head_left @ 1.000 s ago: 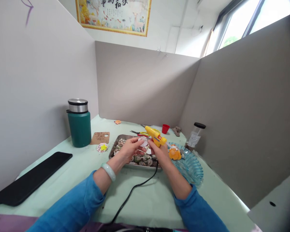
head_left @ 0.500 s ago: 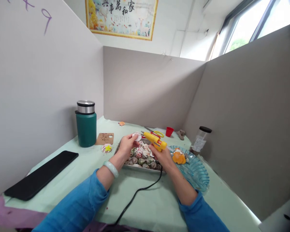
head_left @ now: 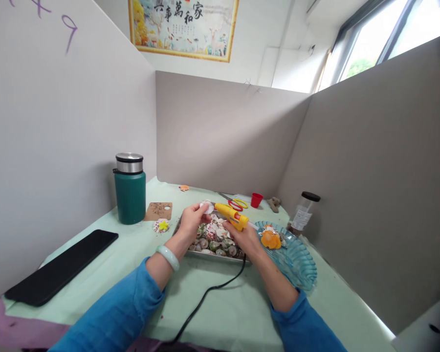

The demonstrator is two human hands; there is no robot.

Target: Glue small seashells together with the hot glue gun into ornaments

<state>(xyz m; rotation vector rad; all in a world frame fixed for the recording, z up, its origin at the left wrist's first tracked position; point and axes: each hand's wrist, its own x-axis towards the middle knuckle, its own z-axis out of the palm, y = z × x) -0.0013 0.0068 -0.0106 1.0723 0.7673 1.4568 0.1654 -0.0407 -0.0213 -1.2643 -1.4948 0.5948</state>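
Left hand [head_left: 191, 221] pinching a white shell [head_left: 207, 207], right hand [head_left: 242, 236] gripping a yellow glue gun [head_left: 230, 215], nozzle nearing the shell, both hovering over the shell tray [head_left: 208, 253] on the worktop [head_left: 220, 303]

left hand [head_left: 190, 221] pinches shell [head_left: 207, 207] | right hand [head_left: 243, 235] grips glue gun [head_left: 230, 216] (yellow) — above tray [head_left: 216, 254]

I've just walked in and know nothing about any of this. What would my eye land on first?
Most likely the yellow glue gun gripped in the right hand, its nozzle aimed at a pale shell pinched in the left hand, both above a metal tray heaped with shells at mid-table. After that, the green flask standing on the left by the partition, and the blue glass dish to the tray's right.
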